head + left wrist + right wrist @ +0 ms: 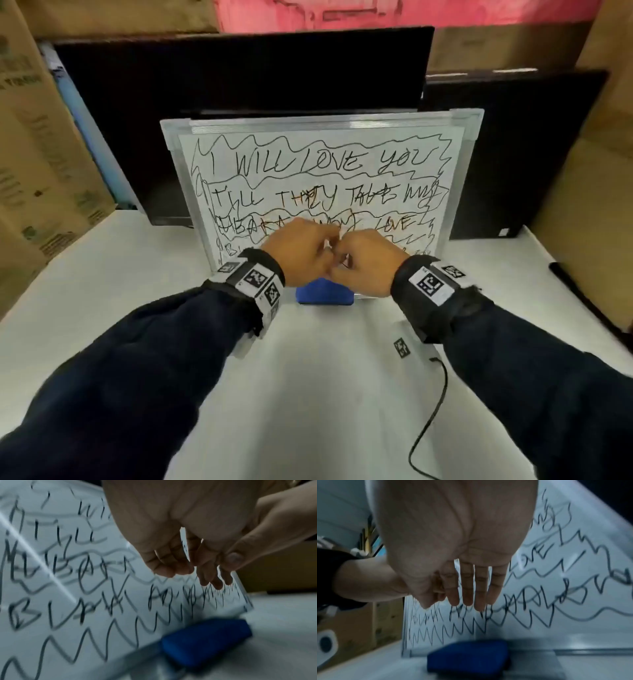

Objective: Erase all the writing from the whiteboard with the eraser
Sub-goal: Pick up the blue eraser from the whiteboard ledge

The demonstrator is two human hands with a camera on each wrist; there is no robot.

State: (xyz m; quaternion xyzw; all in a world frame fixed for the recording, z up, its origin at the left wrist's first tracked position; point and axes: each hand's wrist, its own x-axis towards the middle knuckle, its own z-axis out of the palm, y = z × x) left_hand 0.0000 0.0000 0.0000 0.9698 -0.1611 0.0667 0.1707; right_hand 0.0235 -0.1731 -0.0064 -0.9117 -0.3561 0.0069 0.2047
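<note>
The whiteboard (pixel 318 178) leans upright against dark monitors, and black writing and zigzag lines cover it. A blue eraser (pixel 324 291) lies on the white table at the foot of the board, also seen in the wrist views as the eraser (pixel 205 641) and the eraser (pixel 467 655). My left hand (pixel 301 255) and right hand (pixel 366 262) hover side by side above the eraser, touching each other in front of the board's lower lines. The left hand (pixel 180 568) has its fingers hanging loose and holds nothing. The right hand (pixel 465 599) has straight fingers pointing down and holds nothing.
Two dark monitors (pixel 239 85) stand behind the board. Cardboard boxes (pixel 37 154) flank the table on the left and right. A black cable (pixel 435 411) and a small printed tag (pixel 401 347) lie on the table at the front right. A black bar (pixel 582 301) lies along the right edge.
</note>
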